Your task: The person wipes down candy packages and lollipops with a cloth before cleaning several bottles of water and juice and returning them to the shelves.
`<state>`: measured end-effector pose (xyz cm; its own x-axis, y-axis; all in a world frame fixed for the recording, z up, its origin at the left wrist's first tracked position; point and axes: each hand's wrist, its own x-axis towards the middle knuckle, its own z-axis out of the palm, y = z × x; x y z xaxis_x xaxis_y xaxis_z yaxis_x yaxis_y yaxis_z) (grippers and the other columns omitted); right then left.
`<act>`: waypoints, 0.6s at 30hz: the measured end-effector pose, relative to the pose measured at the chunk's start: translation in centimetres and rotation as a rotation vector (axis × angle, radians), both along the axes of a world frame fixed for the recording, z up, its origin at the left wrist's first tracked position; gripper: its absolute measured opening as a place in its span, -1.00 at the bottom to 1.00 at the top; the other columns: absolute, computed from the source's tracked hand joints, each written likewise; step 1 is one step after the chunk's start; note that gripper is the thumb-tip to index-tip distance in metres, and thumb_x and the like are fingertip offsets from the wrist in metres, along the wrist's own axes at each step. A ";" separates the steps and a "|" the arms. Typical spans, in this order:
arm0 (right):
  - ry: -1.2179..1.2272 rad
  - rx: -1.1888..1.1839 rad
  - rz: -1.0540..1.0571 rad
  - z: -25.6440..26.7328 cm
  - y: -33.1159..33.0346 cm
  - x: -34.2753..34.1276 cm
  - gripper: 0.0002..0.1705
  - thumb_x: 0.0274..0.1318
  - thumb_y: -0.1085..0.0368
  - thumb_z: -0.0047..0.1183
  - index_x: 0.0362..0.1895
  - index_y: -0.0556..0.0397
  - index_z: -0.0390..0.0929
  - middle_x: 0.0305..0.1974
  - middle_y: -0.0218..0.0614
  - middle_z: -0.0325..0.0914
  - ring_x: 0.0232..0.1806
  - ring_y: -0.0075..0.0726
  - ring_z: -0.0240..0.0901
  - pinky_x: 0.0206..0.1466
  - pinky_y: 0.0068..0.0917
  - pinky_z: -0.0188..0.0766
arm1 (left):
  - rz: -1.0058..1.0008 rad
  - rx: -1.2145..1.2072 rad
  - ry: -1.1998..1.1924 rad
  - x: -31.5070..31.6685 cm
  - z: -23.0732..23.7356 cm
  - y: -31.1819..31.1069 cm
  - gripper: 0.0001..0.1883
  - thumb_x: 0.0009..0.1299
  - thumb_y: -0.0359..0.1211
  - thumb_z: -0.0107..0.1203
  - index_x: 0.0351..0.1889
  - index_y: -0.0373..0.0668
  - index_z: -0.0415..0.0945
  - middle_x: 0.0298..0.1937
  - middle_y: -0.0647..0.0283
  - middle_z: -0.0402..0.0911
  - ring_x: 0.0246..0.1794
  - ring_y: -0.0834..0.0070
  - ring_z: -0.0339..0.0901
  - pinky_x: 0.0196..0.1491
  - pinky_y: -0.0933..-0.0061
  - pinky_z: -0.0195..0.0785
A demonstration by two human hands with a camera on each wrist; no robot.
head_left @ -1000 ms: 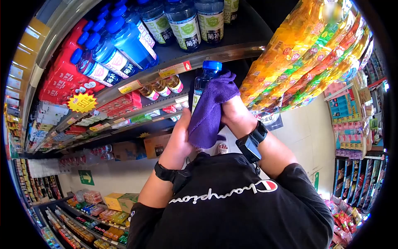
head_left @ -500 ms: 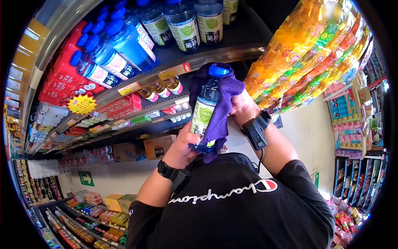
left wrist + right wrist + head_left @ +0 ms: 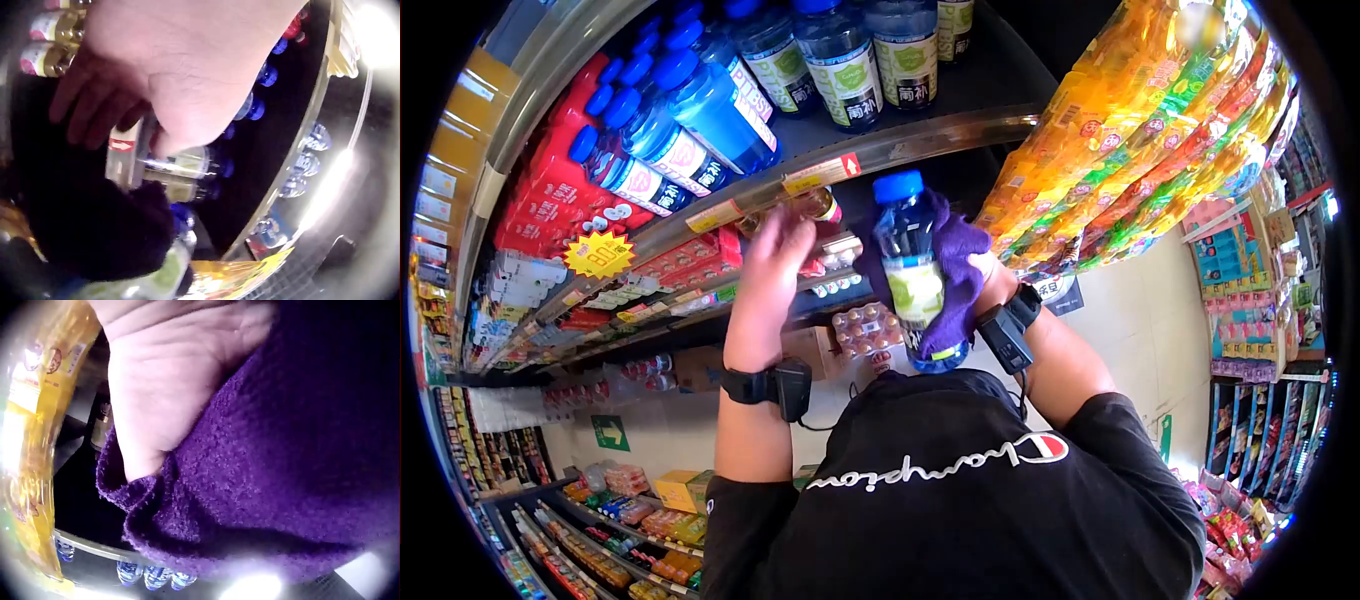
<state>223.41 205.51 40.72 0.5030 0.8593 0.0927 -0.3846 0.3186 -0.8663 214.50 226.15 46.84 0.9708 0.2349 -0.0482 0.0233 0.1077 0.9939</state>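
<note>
In the head view a blue-capped bottle (image 3: 913, 285) with a green and white label stands slightly tilted in front of my chest. A purple cloth (image 3: 962, 250) wraps its back and right side. My right hand (image 3: 994, 283) grips the bottle through this cloth; folds cover most of its fingers, and in the right wrist view the cloth (image 3: 281, 481) hides the bottle. Away from the bottle, my left hand (image 3: 776, 245) is raised on the left, blurred, near the shelf edge. Its fingers extend loosely and hold nothing in the left wrist view, where the bottle (image 3: 165, 272) shows below.
Similar blue-capped bottles (image 3: 847, 75) fill the shelf above, behind a rail (image 3: 945, 130) with price tags. Bright yellow and orange packages (image 3: 1100, 140) hang close on the right. Lower shelves hold red packs (image 3: 690, 262) and small bottles.
My left hand has let go of the bottle's lower part and moved up and left. The bottle, earlier largely covered by the cloth, now shows its front, still in my right hand.
</note>
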 end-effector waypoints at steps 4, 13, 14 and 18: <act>0.242 0.012 0.179 3.1 0.2 -1.9 -0.44 0.01 0.08 0.32 0.04 0.12 0.52 -0.17 -0.18 0.65 -0.23 -0.20 0.64 -0.15 -0.31 0.60 | -0.382 0.217 -0.159 2.3 2.0 -2.3 -0.50 0.52 -0.05 0.01 0.15 -0.32 0.49 0.12 0.05 0.61 0.18 0.37 0.50 0.32 0.37 0.22; 0.727 -0.071 0.297 -0.6 1.8 -1.2 -0.63 0.25 0.10 0.16 0.05 0.01 0.55 -0.16 -0.33 0.68 -0.25 -0.50 0.63 -0.12 -0.49 0.61 | -0.079 0.633 -0.140 2.4 0.1 -2.8 -0.60 0.34 -0.06 0.26 -0.37 -0.25 0.52 -0.43 0.08 0.63 -0.40 0.23 0.61 -0.30 0.24 0.38; 0.727 -0.071 0.294 -0.7 1.8 -1.1 -0.63 0.25 0.10 0.16 0.05 0.01 0.55 -0.16 -0.33 0.68 -0.25 -0.50 0.63 -0.12 -0.49 0.61 | -0.082 0.632 -0.142 2.5 -0.1 -2.5 -0.60 0.34 -0.06 0.26 -0.37 -0.25 0.52 -0.43 0.08 0.63 -0.40 0.23 0.61 -0.30 0.24 0.38; 0.490 -0.070 0.221 -1.0 2.1 -0.7 -0.60 0.23 0.15 0.19 0.09 0.02 0.53 -0.12 -0.42 0.64 -0.19 -0.57 0.59 -0.09 -0.55 0.58 | -0.077 0.803 -0.140 2.5 -1.4 -1.3 -0.65 0.34 -0.14 0.21 -0.37 -0.28 0.52 -0.42 -0.06 0.58 -0.36 -0.03 0.56 -0.27 0.17 0.37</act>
